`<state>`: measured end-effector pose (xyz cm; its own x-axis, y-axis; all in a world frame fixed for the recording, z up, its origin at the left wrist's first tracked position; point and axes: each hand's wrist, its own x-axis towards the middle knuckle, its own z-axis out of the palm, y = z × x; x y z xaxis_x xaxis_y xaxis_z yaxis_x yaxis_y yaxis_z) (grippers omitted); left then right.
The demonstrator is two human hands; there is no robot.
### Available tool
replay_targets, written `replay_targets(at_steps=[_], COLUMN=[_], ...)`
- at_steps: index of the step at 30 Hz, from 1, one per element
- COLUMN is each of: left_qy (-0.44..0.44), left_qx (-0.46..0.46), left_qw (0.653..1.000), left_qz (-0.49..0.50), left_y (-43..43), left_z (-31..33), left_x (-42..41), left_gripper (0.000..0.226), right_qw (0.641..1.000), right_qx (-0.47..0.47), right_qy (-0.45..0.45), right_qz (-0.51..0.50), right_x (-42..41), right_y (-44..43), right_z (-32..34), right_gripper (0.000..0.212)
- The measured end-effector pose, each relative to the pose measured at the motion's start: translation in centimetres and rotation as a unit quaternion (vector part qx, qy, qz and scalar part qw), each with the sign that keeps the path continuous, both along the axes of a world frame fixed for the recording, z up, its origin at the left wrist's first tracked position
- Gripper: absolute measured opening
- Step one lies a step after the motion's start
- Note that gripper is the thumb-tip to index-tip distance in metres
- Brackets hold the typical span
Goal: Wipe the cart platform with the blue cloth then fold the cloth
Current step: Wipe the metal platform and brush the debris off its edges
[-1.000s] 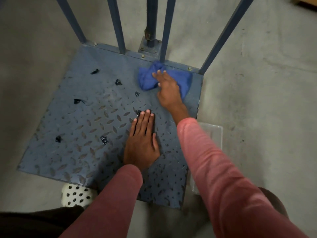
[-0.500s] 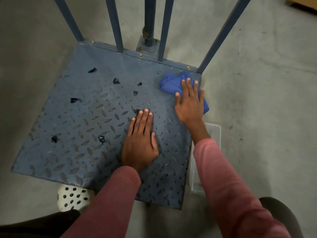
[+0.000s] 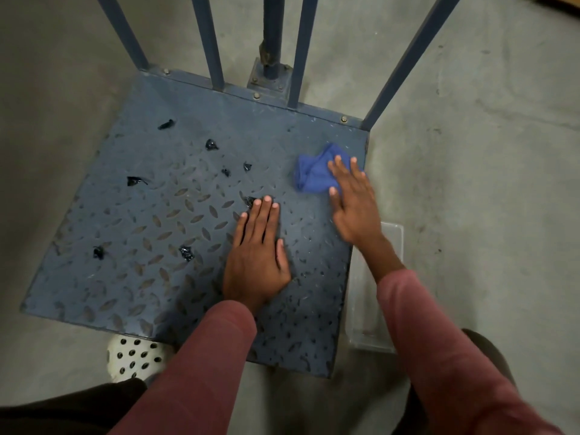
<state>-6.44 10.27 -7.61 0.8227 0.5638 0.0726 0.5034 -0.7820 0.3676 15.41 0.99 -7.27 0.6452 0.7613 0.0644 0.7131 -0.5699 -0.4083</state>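
While L hand [image 3: 257,255] is bracing flat-fingered mid cart platform [image 3: 141,277], R hand [image 3: 351,202], fingers straight, is sweeping blue cloth [image 3: 310,174] from platform's far edge to its right edge; wipe ongoing.

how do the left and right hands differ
The left hand lies on the bare cart platform; the right hand presses on the blue cloth. The left hand's fingers are together; the right hand's are spread. The right hand is nearer the platform's right edge than the left hand. Both are flat, palm down.

Black scraps [image 3: 186,253] dot platform [image 3: 125,293] left half; upright bars [image 3: 208,42] wall far edge; near edge apparently open.
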Motion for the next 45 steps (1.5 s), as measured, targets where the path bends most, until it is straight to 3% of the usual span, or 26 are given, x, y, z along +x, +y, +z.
replay_targets(at_steps=[3,6,9,14,24,30,34,39,45], left_qy=[0.004,-0.002,0.003,0.007,-0.003,-0.037,-0.094,-0.109,-0.047], left_qx=[0.001,0.001,0.002,0.006,0.008,-0.006,-0.082,-0.051,-0.027], left_qw=[1.0,1.0,1.0,1.0,1.0,0.999,0.991,0.991,0.998], left_qz=[0.001,0.0,0.001,-0.002,-0.003,-0.011,-0.039,-0.056,-0.028], left_y=[-0.1,0.0,0.0,0.0,0.0,0.2,1.0,1.7,4.6], left_z=[0.1,0.1,0.1,0.0,0.2,-0.2,-0.1,0.6,-0.3], left_x=[-0.1,-0.1,-0.1,-0.2,-0.3,-0.4,-1.4,-4.4,-7.4], left_gripper=[0.068,0.068,0.068,0.068,0.068,0.061,0.071,0.051,0.061], right_qw=[0.998,0.997,0.997,0.998,0.994,0.999,0.999,0.996,0.991], right_qx=[-0.039,-0.073,-0.052,-0.047,-0.096,-0.034,-0.043,-0.074,-0.091], right_qy=[0.006,-0.011,-0.025,-0.025,-0.031,-0.028,-0.017,-0.053,-0.076], right_qz=[-0.049,-0.001,0.059,0.023,-0.032,-0.016,-0.027,0.01,0.057], right_x=[3.7,3.4,-0.6,-8.9,2.5,-9.4,-14.7,-11.3,-6.7], right_y=[4.8,6.7,3.9,-2.8,6.8,-2.0,-5.7,-2.8,-1.3], right_z=[0.0,-0.1,-0.1,0.8,0.0,0.6,1.1,0.9,-0.2], right_gripper=[0.054,0.057,0.057,0.056,0.057,0.053,0.054,0.058,0.059])
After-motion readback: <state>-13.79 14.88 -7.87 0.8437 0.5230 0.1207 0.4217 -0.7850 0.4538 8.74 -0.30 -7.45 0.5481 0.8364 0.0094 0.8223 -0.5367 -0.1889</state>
